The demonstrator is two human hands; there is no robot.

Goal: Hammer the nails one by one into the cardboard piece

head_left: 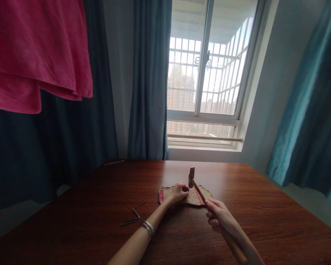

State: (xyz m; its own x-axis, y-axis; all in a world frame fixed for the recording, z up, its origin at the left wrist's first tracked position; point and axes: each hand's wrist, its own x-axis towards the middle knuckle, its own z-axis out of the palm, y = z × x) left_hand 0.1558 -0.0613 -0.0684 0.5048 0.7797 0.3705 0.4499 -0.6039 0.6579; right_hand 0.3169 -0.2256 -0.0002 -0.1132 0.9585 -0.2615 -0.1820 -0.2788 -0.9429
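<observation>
- Head view: the right hand (219,213) is closed around the wooden handle of the hammer (199,192), partway along it, with the head raised over the cardboard piece (191,200).
- The left hand (179,192) rests on that cardboard with its fingertips pressed together; whether they pinch anything is too small to tell.
- The hammer is likely head-heavy and stiff, best held lower on the handle; the cardboard is probably light and bendable.
- Loose nails (134,217) lie on the table (99,206).
- No readable writing.

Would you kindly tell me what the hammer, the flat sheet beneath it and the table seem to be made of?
Hammer: pale, smooth wooden handle; dull head, probably metal. Flat sheet: likely cardboard, matt tan with rows of dots and red stripes. Table: reddish-brown wood or veneer, visible grain, slight sheen.
</observation>
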